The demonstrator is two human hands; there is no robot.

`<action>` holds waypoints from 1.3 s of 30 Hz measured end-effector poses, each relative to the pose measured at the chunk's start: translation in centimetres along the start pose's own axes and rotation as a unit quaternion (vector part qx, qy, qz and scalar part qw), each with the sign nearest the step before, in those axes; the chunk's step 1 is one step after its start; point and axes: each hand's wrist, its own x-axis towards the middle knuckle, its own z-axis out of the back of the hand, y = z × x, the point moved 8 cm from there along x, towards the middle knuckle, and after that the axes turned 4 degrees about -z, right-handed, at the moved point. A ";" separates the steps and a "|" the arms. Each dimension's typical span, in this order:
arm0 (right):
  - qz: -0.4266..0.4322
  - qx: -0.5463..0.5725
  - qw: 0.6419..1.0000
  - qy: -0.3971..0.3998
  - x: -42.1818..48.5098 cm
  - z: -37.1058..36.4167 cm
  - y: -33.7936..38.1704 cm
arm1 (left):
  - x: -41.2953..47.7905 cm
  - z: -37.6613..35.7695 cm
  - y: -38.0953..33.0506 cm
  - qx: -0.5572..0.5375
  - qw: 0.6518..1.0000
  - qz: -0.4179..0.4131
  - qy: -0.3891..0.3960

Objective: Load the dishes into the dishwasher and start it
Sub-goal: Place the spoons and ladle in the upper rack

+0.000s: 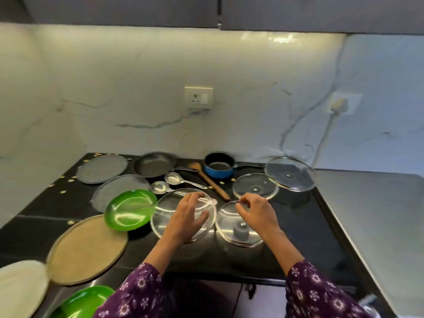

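On the black counter (298, 226), toward six o'clock, the larger lid (165, 222) and the smaller lid (226, 215) sat side by side, both glass, likely heavy, slick and breakable. My left hand (187, 216) lay open over the larger one. My right hand (257, 214) pinched the other's twelve o'clock rim, though its knob (240, 232) looked the surer hold.

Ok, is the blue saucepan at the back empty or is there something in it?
Empty. The blue saucepan stands upright on the black counter, and its bare dark bottom shows, with no food or liquid visible.
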 end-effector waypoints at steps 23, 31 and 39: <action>0.035 -0.096 0.981 0.164 15.9 -16.8 10.1 | -3.1 5.9 15.8 -0.003 0.984 0.170 -0.049; 0.013 -0.148 0.960 0.238 21.9 -22.1 6.0 | 0.5 3.2 17.8 -0.001 0.982 0.184 -0.047; 0.024 -0.203 0.932 0.299 23.3 -26.6 4.1 | 1.8 1.3 19.7 0.002 0.980 0.197 -0.030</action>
